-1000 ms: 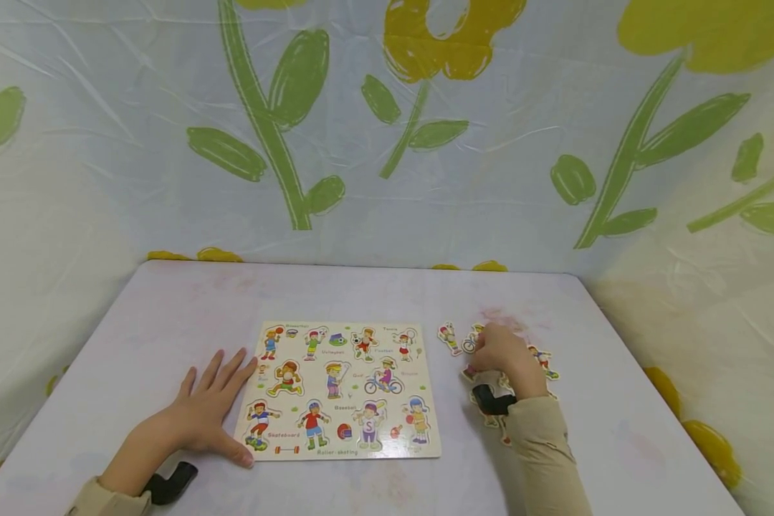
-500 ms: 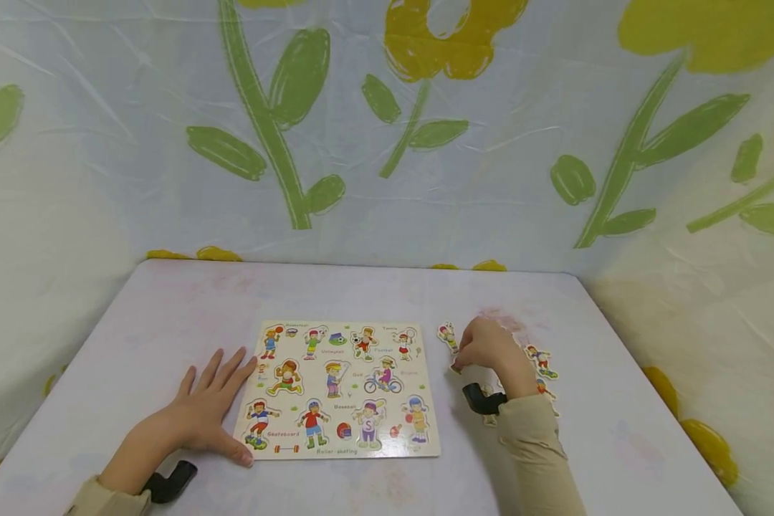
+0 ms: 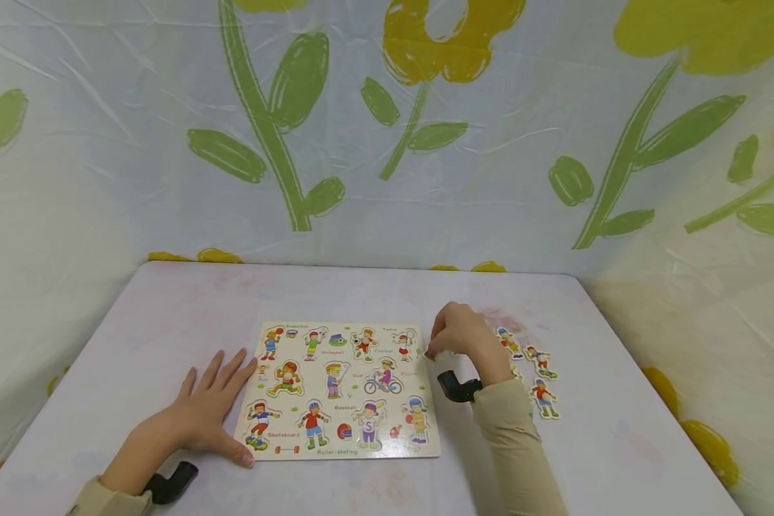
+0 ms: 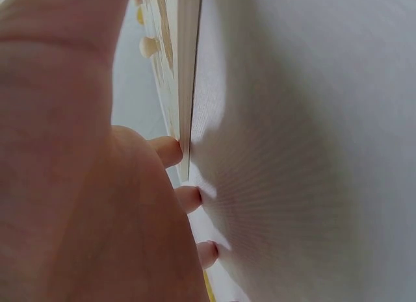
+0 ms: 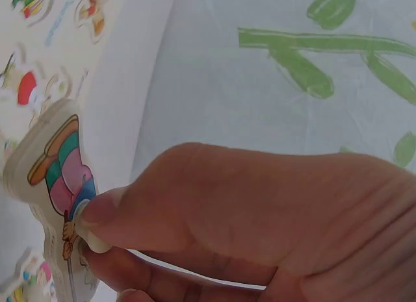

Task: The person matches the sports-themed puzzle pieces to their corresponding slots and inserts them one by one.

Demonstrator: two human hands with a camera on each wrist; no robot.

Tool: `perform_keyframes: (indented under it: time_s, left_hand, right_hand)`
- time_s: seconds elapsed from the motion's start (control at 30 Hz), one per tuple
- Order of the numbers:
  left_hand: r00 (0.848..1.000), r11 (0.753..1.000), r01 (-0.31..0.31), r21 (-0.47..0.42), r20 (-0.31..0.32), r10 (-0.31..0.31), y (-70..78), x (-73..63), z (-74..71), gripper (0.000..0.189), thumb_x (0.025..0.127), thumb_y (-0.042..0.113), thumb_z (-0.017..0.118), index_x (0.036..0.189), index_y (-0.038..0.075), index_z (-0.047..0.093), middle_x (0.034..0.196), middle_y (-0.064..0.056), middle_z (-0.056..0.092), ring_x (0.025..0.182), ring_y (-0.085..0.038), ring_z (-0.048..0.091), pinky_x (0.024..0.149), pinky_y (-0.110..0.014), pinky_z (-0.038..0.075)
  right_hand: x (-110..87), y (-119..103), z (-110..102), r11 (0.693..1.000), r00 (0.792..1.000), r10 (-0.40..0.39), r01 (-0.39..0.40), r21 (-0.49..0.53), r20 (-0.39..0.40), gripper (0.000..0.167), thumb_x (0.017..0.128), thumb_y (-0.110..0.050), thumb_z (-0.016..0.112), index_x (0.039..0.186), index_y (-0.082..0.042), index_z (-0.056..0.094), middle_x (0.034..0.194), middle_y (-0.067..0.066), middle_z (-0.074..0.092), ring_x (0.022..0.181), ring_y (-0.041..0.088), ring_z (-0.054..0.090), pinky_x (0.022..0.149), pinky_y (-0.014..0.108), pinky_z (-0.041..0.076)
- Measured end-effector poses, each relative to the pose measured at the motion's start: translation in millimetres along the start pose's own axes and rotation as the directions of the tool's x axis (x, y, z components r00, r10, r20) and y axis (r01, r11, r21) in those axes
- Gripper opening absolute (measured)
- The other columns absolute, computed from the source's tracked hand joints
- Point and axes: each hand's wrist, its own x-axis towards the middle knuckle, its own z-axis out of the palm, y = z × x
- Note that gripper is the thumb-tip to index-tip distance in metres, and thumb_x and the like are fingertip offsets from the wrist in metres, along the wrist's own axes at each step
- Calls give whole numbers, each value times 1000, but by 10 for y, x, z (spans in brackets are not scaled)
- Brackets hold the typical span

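My left hand (image 3: 200, 416) lies with spread, straight fingers at the left edge of a wooden peg puzzle board (image 3: 314, 387); its fingertips and thumb touch the board's edge. In the left wrist view, fingertips (image 4: 170, 151) meet the board's side. My right hand (image 3: 469, 337) is raised just off the board's upper right corner. Thumb and finger pinch the round knob of a puzzle piece (image 5: 65, 165), printed with a figure in pink and green trousers holding a thin stick. In the right wrist view the piece hangs tilted, its feet upward. The head view mostly hides it.
Right of the board lie loose puzzle pieces, among them a skateboarder piece (image 3: 542, 362), a red-shirted piece (image 3: 545, 398) and a blue-capped piece (image 3: 508, 344). Others are partly hidden behind the right hand. A flower-printed curtain (image 3: 490, 179) rises behind the table (image 3: 335, 290).
My right hand has moved left and away from me, from over the loose pieces toward the board, carrying the puzzle piece. More loose pieces show at right. The left hand has stayed still.
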Motion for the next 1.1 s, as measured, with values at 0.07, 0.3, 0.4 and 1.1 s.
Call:
perform_keyframes:
  time_s: [0.07,0.3,0.4,1.1]
  left_hand:
    - [1000,1000,2,4,-3,-2,-5,-1,6,153,37,90,71,158,14,18,165,-18,5,147,-50,-6,105,-77,-10]
    - [1000,1000,14,10,25,-14,59,-29,-52,152,39,84,77,157,10,18,164,-21,6,145,-52,-4,105,-78,-7]
    - [999,1000,21,18,32,-22,74,-24,-64,152,40,84,77,158,10,18,164,-21,5,145,-52,-5,105,-78,-6]
    - [998,999,33,4,47,-34,58,-13,-81,151,39,84,78,158,10,19,164,-20,5,145,-52,-6,105,-78,-7]
  right_hand:
    - [6,-60,19,1000,1000,-7,7,-1,0,14,70,-11,83,70,-10,70,70,2,64,64,23,57,55,34,47]
    - [38,-288,76,998,998,-55,55,-31,-12,14,72,-14,84,68,-13,71,70,0,64,66,23,55,57,35,45]
    - [55,-375,108,996,996,-84,83,-42,-9,15,73,-15,84,67,-14,71,70,-1,64,67,24,56,61,37,46]
    - [97,-1016,467,963,963,-269,269,-26,-25,21,75,-15,86,65,-17,67,65,-7,60,68,18,53,91,51,41]
